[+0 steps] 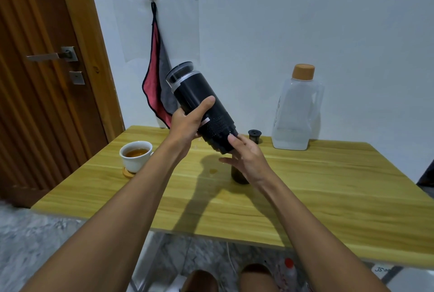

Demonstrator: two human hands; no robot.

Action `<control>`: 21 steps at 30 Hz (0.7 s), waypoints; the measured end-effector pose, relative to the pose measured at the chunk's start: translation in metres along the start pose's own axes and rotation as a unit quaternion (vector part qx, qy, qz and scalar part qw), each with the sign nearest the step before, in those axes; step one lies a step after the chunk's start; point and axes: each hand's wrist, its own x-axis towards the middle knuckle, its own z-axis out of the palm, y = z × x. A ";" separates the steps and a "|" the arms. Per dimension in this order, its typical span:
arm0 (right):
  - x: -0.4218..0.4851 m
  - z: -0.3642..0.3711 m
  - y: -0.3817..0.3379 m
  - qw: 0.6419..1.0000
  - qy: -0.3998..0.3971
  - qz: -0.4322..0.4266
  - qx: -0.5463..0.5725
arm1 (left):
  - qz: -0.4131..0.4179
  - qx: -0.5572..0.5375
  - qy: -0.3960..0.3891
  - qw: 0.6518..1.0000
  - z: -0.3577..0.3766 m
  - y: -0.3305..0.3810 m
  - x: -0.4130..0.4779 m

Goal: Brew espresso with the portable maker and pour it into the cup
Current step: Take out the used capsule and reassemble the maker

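Status: maker [195, 92] is off the worktop [328, 186], held in the air over its middle and tilted. The clear-capped end points up and far-left, the ribbed lower end down and right.

Left hand [187, 122]: grip clamped round the black barrel, thumb lying over the top side. That one carries the weight.

Right hand [246, 158]: grip apart. Thumb tip touches the rim of the lower end, fingers fairly straight underneath, not wrapped round it. There's a dark vessel [238, 177] on the worktop right below this hand, mostly hidden, so I can't say what it is.

Cup [136, 155] sits on a coaster [126, 172] at the near-left, well apart from the maker, with amber liquid already in it. My read is the pour is done or partly done, and this step is working the bottom section by hand.

To do it well:
- Lock the barrel with the left and let only the right turn.
- Close the right fully round the ribbed band before applying torque. Thumb-tip contact alone will slip.
- Keep the lower end over the worktop. There's already a small drip [213, 170] there, so expect residue to run out.
- Don't tip it further, as I can't see whether the clear cap is seated.
- The loose black filter basket [254, 135] sits far-right, near the water jug [296, 113]. Keep my elbow clear of both.
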 end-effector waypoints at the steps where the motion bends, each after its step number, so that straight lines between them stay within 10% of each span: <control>1: 0.000 0.002 0.000 1.000 0.014 0.004 0.025 | -0.002 -0.003 -0.002 1.000 0.000 0.000 0.000; 15: -0.006 0.012 -0.003 0.992 0.069 -0.078 -0.066 | -0.010 -0.046 0.015 0.999 0.017 -0.002 -0.002; 21: -0.002 0.020 0.003 0.995 0.069 -0.047 0.057 | -0.014 -0.040 0.023 0.999 0.012 -0.004 -0.001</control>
